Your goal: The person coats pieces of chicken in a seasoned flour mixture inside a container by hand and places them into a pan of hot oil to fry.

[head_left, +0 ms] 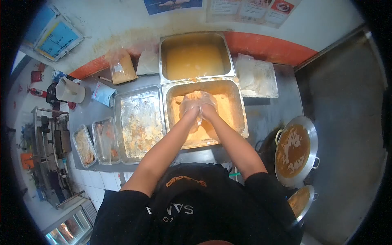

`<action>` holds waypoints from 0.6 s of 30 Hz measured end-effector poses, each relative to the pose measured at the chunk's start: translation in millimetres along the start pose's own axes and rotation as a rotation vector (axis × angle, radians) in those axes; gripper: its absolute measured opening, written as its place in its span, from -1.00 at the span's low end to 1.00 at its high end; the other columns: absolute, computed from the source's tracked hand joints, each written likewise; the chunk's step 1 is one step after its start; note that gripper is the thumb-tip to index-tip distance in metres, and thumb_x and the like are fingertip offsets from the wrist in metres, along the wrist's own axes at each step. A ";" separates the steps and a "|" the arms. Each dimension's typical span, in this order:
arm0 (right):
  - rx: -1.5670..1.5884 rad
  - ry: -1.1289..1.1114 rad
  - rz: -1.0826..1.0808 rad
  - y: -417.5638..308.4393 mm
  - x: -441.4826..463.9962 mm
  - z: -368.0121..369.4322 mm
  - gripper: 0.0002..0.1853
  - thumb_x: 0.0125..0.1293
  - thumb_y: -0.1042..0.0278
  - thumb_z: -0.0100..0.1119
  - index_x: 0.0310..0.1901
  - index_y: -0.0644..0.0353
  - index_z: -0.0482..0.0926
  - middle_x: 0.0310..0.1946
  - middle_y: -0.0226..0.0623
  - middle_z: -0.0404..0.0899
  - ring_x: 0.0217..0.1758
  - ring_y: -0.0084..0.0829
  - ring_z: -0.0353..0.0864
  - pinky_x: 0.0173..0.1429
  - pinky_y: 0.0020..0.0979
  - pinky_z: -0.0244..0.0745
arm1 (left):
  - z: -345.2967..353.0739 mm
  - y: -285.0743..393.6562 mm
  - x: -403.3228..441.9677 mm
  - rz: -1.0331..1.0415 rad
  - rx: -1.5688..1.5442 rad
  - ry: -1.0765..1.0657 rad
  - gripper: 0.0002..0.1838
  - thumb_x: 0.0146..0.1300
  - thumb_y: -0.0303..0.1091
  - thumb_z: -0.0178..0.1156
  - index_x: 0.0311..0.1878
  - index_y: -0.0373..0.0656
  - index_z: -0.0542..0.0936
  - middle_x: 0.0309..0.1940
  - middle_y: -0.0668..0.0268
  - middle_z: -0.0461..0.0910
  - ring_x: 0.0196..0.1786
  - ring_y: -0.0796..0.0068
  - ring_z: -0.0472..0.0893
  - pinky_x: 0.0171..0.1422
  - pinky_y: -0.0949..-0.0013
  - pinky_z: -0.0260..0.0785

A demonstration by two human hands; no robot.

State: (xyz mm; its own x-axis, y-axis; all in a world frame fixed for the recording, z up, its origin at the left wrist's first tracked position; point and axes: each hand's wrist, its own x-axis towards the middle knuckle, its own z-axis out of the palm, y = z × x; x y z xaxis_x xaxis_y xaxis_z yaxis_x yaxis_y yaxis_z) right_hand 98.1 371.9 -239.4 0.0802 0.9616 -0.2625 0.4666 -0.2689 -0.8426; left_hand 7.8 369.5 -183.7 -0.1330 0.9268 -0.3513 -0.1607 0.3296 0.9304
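ok so re: hand position, both hands are up close together over the near half-orange tub (244, 118), basically in the middle of it. L hand (189, 107) and R hand (208, 107) are side by side, wrists almost touching, in what look like clear plastic gloves (210, 99). Main thing imo is the orange clump (195, 94): it's at the far end of the hands, right by the fingers, so dead ahead and not off to either side. Neither hand is clearly nearer, call it approx 50/50. Can't make out a long axis on it tbh, too crumbly & partly covered. Could be loose coating or a coated piece, idk.

Fingers: look curled in & bunched together, but coating + gloves hide the tips, so can't tell if they're pinching anything.

Loose orange powder (229, 109) is all around them, L and R, inside the same tub. The tub's long side runs L-R, i.e. across the forearms. FYI the tub w/ cloudy liquid (196, 61) is just beyond, rims abt touching, and the floury tray (139, 118) is just beside on the L, all on the bench (265, 116).
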 end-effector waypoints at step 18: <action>0.012 0.375 0.041 -59.6 -83.1 -13.3 -0.68 0.23 0.31 -0.02 -0.06 0.30 0.55 -0.06 0.05 0.57 0.09 -0.10 0.52 0.16 -0.16 0.37 | -42.6 31.4 -19.9 0.093 0.889 -0.191 -0.44 0.21 -0.30 0.06 0.29 -0.30 0.36 0.17 -0.08 0.48 0.24 0.05 0.45 0.39 0.28 0.22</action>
State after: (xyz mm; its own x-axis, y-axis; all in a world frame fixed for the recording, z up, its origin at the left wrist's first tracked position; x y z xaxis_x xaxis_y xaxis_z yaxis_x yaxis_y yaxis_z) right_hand 75.3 308.7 -161.1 0.4164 0.9028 -0.1076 0.4460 -0.3060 -0.8411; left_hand -36.3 353.8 -151.9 0.0687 0.9446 -0.3210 0.6658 0.1962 0.7199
